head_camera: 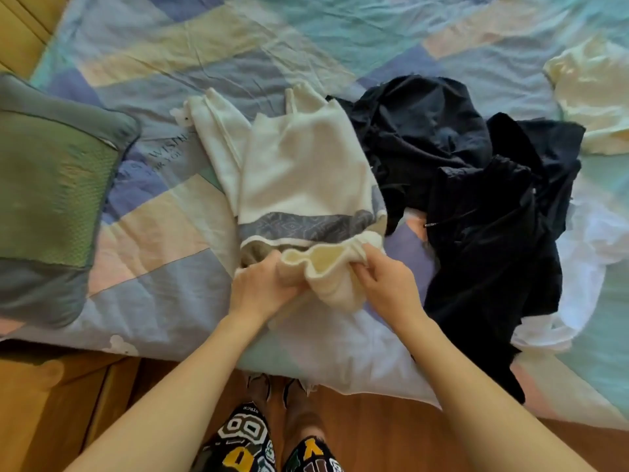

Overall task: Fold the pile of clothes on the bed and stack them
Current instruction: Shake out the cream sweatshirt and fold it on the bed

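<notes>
cream garment (306, 172) hem in both grips

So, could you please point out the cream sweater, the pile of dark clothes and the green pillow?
cream sweater (303, 168): head view, on its flat body panel.
pile of dark clothes (476, 206): head view, on the middle of the heap.
green pillow (51, 185): head view, on its green top face.

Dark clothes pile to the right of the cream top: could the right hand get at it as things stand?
Probably yes, once freed. The right hand grips the cream top, as does the left hand. The dark clothes pile lies just beside it, uncovered, with nothing between.
</notes>
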